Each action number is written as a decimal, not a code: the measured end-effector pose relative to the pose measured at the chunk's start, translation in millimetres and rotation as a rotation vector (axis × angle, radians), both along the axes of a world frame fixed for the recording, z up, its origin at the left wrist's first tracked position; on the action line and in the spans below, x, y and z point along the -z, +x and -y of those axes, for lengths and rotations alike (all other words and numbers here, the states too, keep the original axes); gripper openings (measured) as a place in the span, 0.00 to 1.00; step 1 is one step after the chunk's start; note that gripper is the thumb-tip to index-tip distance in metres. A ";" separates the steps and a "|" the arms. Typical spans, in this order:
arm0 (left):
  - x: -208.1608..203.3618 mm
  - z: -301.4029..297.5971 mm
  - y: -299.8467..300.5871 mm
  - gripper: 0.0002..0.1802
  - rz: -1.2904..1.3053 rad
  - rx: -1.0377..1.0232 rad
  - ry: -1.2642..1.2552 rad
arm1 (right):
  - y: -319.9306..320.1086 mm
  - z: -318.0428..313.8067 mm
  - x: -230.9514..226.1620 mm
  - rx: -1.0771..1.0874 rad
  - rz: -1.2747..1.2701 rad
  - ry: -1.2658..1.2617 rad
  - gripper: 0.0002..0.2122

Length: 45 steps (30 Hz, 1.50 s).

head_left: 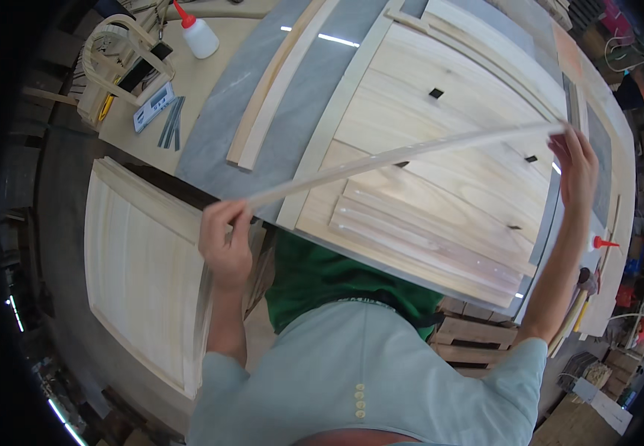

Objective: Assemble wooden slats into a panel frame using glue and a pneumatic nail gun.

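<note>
A long, thin wooden strip [403, 154] spans the space between my two hands, raised above a wide wooden panel. Its left end is pinched by my left hand [227, 238], out past the panel's left edge. My right hand [576, 163] grips the other end near the panel's far right corner. Small pale dots run along the strip. Below it lies the pale panel [381, 97], framed by rails and marked with several small dark slots. Several more strips [433, 241] rest side by side on the panel's near part.
Two long wood pieces [281, 89] lie on the grey tabletop [221, 141] at left. A side table holds a white glue bottle [201, 39], a blue-and-white box [154, 106] and a wooden rack [117, 63]. Stacked panels [140, 267] stand lower left. A hammer [588, 281] lies right.
</note>
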<state>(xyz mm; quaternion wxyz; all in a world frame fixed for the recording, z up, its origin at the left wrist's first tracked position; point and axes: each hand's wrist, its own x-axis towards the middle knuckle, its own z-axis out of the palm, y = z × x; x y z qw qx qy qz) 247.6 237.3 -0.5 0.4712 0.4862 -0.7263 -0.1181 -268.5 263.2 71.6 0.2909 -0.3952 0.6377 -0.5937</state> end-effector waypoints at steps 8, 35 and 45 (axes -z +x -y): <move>9.3 -50.2 -6.8 0.05 -0.386 -0.092 0.661 | 74.8 220.5 31.2 -0.233 -0.232 0.136 0.17; -12.6 -8.8 -45.8 0.04 -0.109 -0.012 0.928 | 123.2 299.9 106.7 -0.103 -0.735 0.340 0.16; 19.4 186.0 -199.9 0.19 0.116 0.390 0.007 | 124.6 308.9 109.6 -0.063 -0.696 0.338 0.16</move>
